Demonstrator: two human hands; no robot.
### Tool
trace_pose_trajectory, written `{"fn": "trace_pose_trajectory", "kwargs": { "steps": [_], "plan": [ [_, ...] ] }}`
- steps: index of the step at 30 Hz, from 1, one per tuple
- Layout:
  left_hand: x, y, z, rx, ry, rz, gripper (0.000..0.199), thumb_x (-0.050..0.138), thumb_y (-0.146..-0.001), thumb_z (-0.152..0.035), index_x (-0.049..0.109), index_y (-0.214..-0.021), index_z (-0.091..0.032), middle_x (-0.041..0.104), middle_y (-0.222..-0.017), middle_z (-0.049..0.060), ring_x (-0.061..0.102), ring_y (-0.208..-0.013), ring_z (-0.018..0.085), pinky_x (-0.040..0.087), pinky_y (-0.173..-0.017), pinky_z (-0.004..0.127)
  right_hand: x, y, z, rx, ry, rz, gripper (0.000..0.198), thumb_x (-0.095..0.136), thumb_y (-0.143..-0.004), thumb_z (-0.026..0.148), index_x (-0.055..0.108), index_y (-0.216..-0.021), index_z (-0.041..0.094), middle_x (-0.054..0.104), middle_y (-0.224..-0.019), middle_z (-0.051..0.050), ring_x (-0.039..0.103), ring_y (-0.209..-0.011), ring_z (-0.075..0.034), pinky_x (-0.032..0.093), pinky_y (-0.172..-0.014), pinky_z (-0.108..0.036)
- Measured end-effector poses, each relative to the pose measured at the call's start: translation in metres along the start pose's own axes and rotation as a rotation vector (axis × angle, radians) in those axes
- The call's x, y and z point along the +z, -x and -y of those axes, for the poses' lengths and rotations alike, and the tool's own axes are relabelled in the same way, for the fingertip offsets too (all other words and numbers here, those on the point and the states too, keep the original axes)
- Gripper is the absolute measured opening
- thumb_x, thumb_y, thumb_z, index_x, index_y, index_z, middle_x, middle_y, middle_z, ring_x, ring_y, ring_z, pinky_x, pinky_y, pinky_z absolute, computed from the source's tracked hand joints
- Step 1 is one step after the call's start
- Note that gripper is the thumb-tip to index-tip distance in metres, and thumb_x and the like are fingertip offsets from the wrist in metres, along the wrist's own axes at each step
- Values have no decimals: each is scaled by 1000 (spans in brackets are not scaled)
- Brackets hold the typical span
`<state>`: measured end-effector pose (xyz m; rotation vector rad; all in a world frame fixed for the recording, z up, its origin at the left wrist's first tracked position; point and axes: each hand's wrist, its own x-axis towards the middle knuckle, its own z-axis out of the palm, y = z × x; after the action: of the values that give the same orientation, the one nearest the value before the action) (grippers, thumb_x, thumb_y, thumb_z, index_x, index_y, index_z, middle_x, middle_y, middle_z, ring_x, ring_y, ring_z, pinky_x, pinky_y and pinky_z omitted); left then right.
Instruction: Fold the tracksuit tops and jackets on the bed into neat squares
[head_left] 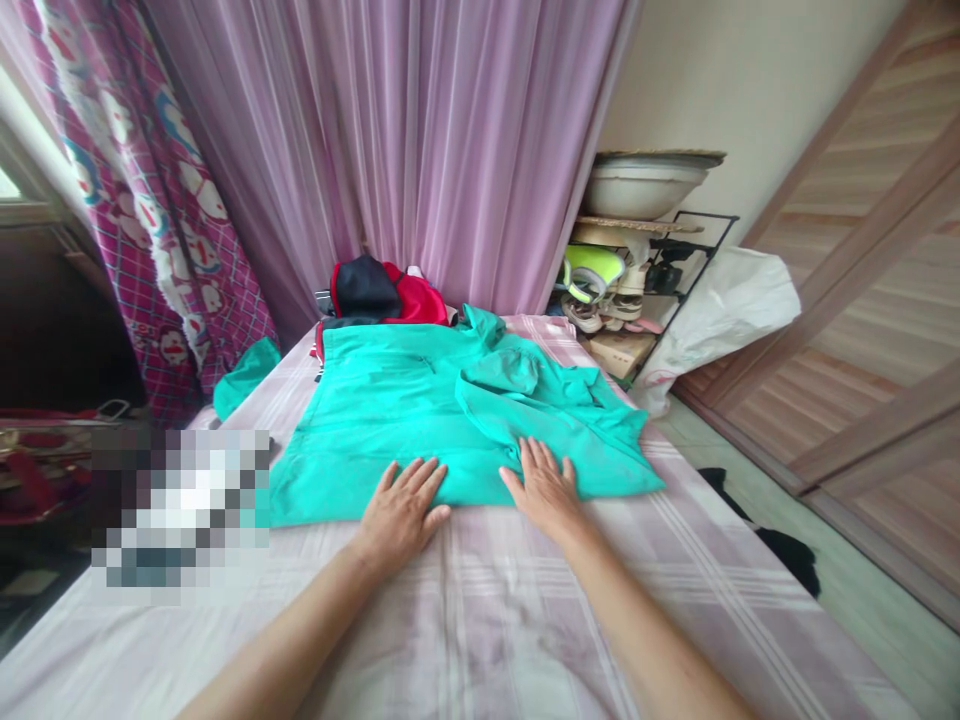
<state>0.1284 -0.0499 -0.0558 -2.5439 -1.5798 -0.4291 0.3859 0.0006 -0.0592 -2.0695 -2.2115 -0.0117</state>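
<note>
A teal garment [382,410] lies spread on the bed, smooth on its left half and bunched into folds on its right. Its exact kind cannot be made out. My left hand [403,510] rests flat on its near edge, fingers stretched forward. To the right, my right hand [544,488] also lies flat on the cloth, fingers a little apart, close to a raised fold. Neither hand grips anything.
The bed has a plaid sheet [480,620]. Dark and red clothes [390,295] are heaped beyond the garment, before purple curtains [450,150]. A shoe rack [637,300] with a basin [645,185] and a white bag [727,310] stand at the right. Black cloth [780,545] lies on the floor.
</note>
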Motion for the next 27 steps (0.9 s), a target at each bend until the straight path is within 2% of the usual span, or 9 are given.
{"fn": "trace_pose_trajectory", "kwargs": {
  "steps": [2, 5, 9, 13, 17, 20, 23, 25, 27],
  "plan": [
    [6, 0, 0, -17, 11, 63, 54, 34, -97, -54, 45, -145, -32, 49, -150, 4, 44, -138, 27, 30, -114, 51, 2, 5, 8, 0, 13, 29, 67, 29, -98, 54, 33, -153, 17, 31, -158, -15, 25, -146, -29, 17, -115, -58],
    [1, 4, 16, -108, 38, 175, 51, 32, -98, -53, 43, -146, -38, 44, -153, 2, 37, -143, 28, 23, -117, 56, 4, 6, 1, -37, 21, 40, 67, 30, -97, 55, 34, -152, 18, 31, -158, -14, 26, -145, -29, 20, -114, -59],
    [-17, 20, 47, -277, 22, 240, 49, 30, -99, -47, 41, -147, -38, 37, -157, 1, 29, -147, 27, 16, -118, 59, 5, 5, -26, -44, 50, 17, 65, 31, -97, 56, 37, -151, 22, 33, -158, -11, 29, -144, -29, 24, -112, -59],
    [-27, 40, 73, -441, -25, 247, 50, 31, -98, -43, 40, -147, -36, 34, -158, 2, 26, -148, 27, 15, -118, 58, 4, 7, -59, 23, 87, 24, 58, 31, -98, 52, 41, -149, 27, 36, -157, -8, 32, -144, -27, 25, -113, -57],
    [-36, 43, 87, -484, -71, 254, 53, 35, -96, -44, 42, -148, -33, 36, -158, 4, 30, -146, 28, 21, -117, 56, -3, 7, -94, 109, 103, 9, 57, 32, -98, 50, 45, -147, 24, 41, -154, -10, 37, -140, -28, 30, -111, -52],
    [-54, 23, 90, -480, -84, 328, 50, 34, -95, -49, 58, -135, -32, 54, -145, 8, 49, -134, 31, 36, -108, 52, -15, -2, -111, 62, 86, -7, 52, 35, -97, 45, 57, -137, 21, 54, -144, -12, 50, -129, -28, 39, -103, -45],
    [-75, -12, 86, -514, -115, 389, 52, 32, -94, -52, 71, -117, -27, 71, -121, 12, 64, -113, 33, 46, -94, 46, -27, -17, -115, 57, 65, 15, 43, 38, -95, 39, 71, -118, 22, 71, -117, -13, 64, -105, -27, 46, -90, -41],
    [-83, -42, 79, -502, -110, 327, 49, 35, -93, -51, 71, -117, -27, 72, -118, 11, 66, -108, 32, 49, -90, 42, -30, -24, -114, 78, 61, -1, 40, 40, -94, 36, 74, -110, 23, 74, -105, -12, 66, -95, -27, 47, -85, -40],
    [-85, -77, 70, -446, -51, 223, 44, 41, -92, -48, 69, -120, -29, 70, -123, 8, 65, -111, 30, 48, -92, 39, -26, -26, -114, 69, 59, -77, 38, 41, -93, 33, 74, -108, 21, 73, -105, -13, 65, -95, -27, 46, -85, -39]
  ]
}}
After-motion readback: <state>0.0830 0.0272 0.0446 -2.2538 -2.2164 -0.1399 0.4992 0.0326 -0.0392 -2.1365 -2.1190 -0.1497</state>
